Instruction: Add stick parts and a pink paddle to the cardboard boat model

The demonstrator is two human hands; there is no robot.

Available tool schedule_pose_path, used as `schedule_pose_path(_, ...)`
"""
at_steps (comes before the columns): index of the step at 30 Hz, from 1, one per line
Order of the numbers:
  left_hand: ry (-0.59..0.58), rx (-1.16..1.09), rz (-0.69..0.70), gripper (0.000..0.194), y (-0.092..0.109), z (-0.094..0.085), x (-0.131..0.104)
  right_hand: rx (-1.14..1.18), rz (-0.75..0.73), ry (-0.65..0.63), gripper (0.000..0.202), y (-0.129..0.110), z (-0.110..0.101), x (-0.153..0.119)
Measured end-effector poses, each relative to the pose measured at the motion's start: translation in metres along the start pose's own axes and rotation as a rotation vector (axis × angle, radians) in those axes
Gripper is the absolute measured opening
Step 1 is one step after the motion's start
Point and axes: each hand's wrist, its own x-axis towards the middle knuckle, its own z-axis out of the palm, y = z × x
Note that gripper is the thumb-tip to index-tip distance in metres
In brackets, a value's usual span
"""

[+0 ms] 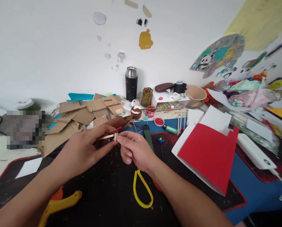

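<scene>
Above the black mat, my left hand [84, 148] is closed on a thin pale wooden stick [105, 137]. A small pale cross piece [116, 136] stands at the stick's right end. My right hand [137, 146] pinches this piece between thumb and forefinger, its other fingers curled in. Behind my left hand lies a brown, boat-shaped thing [123, 122]; whether the hand touches it I cannot tell. Just below my right hand sits a yellow-handled pair of scissors [143, 190]. Partly hidden by my left forearm is a yellow tool with an orange part [62, 203].
Cardboard scraps [81, 115] are heaped at the back left. A black thermos [131, 85] stands by the wall. Near my right hand are a green-handled tool [148, 137] and a red paint pot [159, 122]. Red corrugated sheet [207, 154] and a white corded device [256, 151] lie on the right.
</scene>
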Motion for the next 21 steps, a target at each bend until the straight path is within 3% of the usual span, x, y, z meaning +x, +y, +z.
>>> schedule_pose_path(8,0.075,-0.035,0.075,0.024,0.0014,-0.0027,0.0013,0.015,-0.001,-0.044,0.05,-0.0011,-0.0017,-0.0003)
schedule_pose_path(21,0.048,-0.026,0.062,0.025,-0.0071,-0.0007,-0.0015,0.048,0.017,-0.065,0.05,-0.0037,-0.0011,-0.0013)
